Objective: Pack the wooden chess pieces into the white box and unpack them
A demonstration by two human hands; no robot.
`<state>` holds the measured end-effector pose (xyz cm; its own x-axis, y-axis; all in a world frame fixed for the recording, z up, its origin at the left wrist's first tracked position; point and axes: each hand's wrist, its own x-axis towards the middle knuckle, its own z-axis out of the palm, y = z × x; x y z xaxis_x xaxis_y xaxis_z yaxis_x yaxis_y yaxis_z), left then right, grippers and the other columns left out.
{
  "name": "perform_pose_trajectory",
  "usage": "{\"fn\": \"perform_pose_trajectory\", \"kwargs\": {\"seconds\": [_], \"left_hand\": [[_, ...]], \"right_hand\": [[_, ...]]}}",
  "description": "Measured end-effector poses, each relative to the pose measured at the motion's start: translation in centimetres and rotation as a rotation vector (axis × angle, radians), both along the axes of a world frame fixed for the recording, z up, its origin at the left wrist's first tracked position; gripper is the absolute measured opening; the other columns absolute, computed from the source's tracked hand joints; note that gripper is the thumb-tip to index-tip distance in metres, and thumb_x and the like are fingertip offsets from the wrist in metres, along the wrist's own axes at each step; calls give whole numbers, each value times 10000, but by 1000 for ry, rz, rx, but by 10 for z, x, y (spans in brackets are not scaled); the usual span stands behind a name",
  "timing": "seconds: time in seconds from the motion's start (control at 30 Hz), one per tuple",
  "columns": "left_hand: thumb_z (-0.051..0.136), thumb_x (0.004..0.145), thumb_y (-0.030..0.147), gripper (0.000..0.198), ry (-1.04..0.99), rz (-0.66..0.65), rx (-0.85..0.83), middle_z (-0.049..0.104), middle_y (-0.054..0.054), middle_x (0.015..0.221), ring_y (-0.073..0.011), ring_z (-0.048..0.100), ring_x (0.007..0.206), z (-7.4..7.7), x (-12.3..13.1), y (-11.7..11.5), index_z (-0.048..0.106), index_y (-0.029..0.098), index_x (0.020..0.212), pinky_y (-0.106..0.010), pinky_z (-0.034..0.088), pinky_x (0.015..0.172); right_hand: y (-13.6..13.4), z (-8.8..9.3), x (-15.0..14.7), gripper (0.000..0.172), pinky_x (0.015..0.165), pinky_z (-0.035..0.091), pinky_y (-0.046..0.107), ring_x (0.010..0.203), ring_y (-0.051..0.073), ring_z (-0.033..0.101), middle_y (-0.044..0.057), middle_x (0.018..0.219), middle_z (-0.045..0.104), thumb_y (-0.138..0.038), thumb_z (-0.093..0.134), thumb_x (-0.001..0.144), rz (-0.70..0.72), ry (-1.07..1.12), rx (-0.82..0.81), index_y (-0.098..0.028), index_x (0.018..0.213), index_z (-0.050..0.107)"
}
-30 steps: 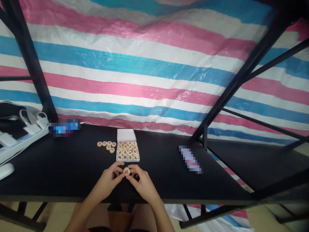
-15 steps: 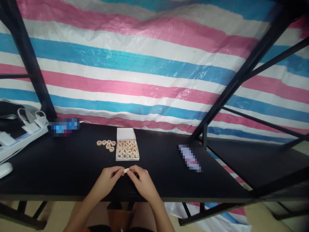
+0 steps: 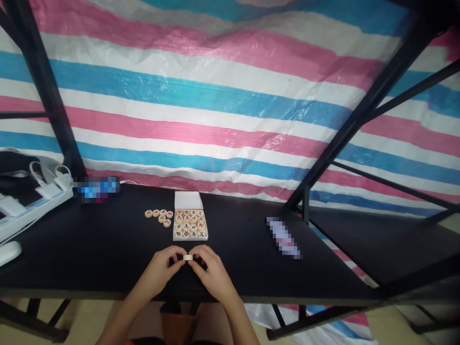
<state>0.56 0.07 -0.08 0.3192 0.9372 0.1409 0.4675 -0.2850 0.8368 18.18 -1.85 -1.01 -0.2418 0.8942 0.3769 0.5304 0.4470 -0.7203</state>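
Note:
A round wooden chess piece [image 3: 188, 257] is pinched edge-on between the fingertips of my left hand [image 3: 161, 268] and my right hand [image 3: 212, 273], just above the black table [image 3: 89, 254] near its front edge. Both hands are closed on it. Behind them lies a white open box [image 3: 190, 224] filled with several more pieces, its lid standing at the back. A few loose pieces [image 3: 158, 215] lie on the table left of the box.
A white power strip with plugs [image 3: 32, 201] and a white mouse [image 3: 9, 251] sit at the far left. A blurred blue object [image 3: 96, 189] and a blurred pale object [image 3: 283, 236] lie on the table. Black frame bars and a striped tarp stand behind.
The piece showed its red-marked face a second ago; my fingers have turned it so that its edge faces me. Both hands stay in the same place.

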Motion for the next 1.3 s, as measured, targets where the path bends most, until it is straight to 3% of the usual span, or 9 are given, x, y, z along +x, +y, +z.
{"fn": "perform_pose_trajectory", "kwargs": {"seconds": [0.1, 0.2, 0.37, 0.53, 0.67, 0.87, 1.07, 1.3], "left_hand": [[535, 777, 255, 218, -33, 24, 28, 658, -8, 797, -130, 550, 629, -6, 0, 2, 658, 196, 948, -223, 448, 588], [502, 807, 273, 288, -70, 87, 83, 622, -48, 993, -124, 568, 649, -11, 0, 4, 609, 198, 1063, -226, 472, 555], [476, 823, 255, 371, 8, 128, 144, 487, -93, 1282, -140, 606, 758, -18, -1, 6, 554, 214, 1183, -266, 536, 627], [498, 828, 217, 335, 184, 104, 281, 551, -79, 1243, -237, 538, 1080, -24, 0, 7, 600, 219, 1147, -398, 481, 915], [523, 811, 179, 282, 217, 97, 349, 549, -77, 1227, -226, 549, 1042, -26, 1, 7, 639, 221, 1065, -420, 463, 943], [536, 807, 177, 243, 225, 83, 355, 535, -65, 1233, -219, 551, 1027, -28, 1, 7, 651, 236, 1012, -412, 480, 923], [535, 801, 152, 239, 234, 76, 354, 529, -68, 1230, -214, 559, 1016, -27, 0, 6, 652, 236, 992, -410, 483, 920], [537, 800, 169, 244, 227, 82, 350, 518, -64, 1250, -215, 561, 1035, -27, 1, 6, 648, 240, 1005, -400, 482, 926]], "right_hand": [[1, 1, -1, 108, 724, 451, 250, 821, 158, 581, 16, 881, 642, -215, 537, 854, -32, 8, 17, -225, 925, 618], [9, 4, 1, 138, 732, 454, 262, 817, 167, 589, 37, 898, 640, -263, 500, 888, -175, 12, 55, -215, 970, 599], [42, 17, 5, 104, 722, 447, 266, 799, 182, 579, 38, 845, 658, -236, 492, 890, -258, -215, 154, -201, 901, 589], [65, 27, -1, 114, 675, 418, 260, 781, 200, 568, 50, 779, 666, -212, 478, 889, -317, -559, 141, -194, 869, 589], [70, 29, -4, 156, 695, 410, 274, 805, 210, 566, 78, 814, 661, -219, 459, 897, -393, -689, 112, -177, 832, 595], [72, 29, -9, 147, 652, 402, 246, 794, 190, 593, 71, 823, 662, -218, 446, 915, -395, -715, 52, -178, 919, 587], [73, 28, -10, 242, 652, 409, 245, 770, 189, 605, 89, 801, 671, -254, 426, 922, -346, -713, 49, -166, 856, 642], [51, 10, 9, 211, 778, 429, 292, 840, 204, 562, 65, 880, 640, -183, 432, 892, -389, -433, 172, -186, 982, 623]]}}
